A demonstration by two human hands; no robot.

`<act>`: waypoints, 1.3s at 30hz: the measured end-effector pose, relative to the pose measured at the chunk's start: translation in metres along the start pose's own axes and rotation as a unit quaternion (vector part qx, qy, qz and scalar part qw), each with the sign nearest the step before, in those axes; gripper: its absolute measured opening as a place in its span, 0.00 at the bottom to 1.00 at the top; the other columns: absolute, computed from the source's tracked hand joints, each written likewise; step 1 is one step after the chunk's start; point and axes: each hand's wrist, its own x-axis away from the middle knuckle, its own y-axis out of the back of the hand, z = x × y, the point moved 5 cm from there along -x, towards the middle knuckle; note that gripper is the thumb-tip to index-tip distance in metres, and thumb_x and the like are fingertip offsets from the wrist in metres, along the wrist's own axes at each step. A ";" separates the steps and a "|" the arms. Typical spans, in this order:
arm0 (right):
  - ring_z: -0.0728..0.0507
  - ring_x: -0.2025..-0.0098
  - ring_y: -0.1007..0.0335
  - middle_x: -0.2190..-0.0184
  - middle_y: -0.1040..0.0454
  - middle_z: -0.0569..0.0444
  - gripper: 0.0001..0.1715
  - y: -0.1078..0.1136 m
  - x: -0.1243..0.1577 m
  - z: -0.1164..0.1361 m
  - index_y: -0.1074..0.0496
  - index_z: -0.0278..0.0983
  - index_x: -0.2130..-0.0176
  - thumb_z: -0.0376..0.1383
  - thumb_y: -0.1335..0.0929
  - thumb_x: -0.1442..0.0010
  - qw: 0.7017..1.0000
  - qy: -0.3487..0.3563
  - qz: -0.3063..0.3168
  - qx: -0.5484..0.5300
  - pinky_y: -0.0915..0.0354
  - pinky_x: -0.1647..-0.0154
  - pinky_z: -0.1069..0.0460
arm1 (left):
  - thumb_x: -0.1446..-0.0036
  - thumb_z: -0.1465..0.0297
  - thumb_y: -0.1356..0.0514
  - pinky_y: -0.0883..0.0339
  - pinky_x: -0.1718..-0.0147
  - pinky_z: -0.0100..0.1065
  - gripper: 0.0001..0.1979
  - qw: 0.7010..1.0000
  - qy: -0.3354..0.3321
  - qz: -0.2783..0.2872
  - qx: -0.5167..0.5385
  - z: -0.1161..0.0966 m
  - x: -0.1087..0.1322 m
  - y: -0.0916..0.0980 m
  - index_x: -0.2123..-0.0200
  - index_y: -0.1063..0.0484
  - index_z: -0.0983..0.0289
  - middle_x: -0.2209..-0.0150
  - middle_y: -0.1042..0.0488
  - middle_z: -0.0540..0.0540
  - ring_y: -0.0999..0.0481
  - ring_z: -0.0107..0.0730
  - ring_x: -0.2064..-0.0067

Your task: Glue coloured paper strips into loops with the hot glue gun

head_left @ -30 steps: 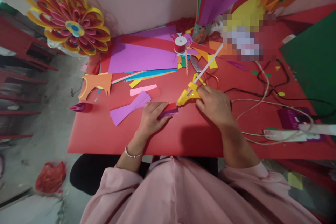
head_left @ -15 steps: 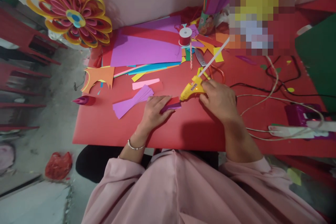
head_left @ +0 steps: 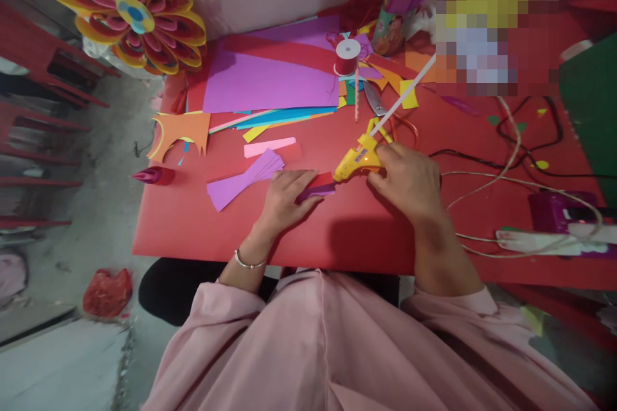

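Observation:
My right hand (head_left: 407,181) grips a yellow glue gun (head_left: 357,160) with a white glue stick poking out behind it. Its nozzle points left and down at a folded red and purple paper piece (head_left: 317,187). My left hand (head_left: 285,198) lies on that piece, fingers closed over its near end and pinning it to the red table (head_left: 202,231). A fan of purple paper strips (head_left: 243,181) rests just left of my left hand, with a pink strip (head_left: 268,146) above it.
Purple, red and blue paper sheets (head_left: 270,80) are stacked at the back, with a red ribbon spool (head_left: 347,56) and scissors (head_left: 373,99). White cords (head_left: 501,170) and a power strip (head_left: 544,241) lie to the right. A paper flower (head_left: 130,13) stands at far left.
The view has shifted a little; both hands and the glue gun hold nearly the same pose over the folded paper.

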 end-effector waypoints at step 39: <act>0.32 0.53 0.26 0.58 0.23 0.42 0.24 0.013 0.006 0.002 0.25 0.36 0.44 0.49 0.36 0.28 0.993 0.033 -0.108 -0.042 0.34 0.52 0.41 | 0.26 0.49 0.43 0.29 0.41 0.49 0.31 0.990 0.111 -0.092 0.006 0.015 0.012 0.030 0.29 0.32 0.60 0.41 0.19 0.66 0.20 0.48 0.42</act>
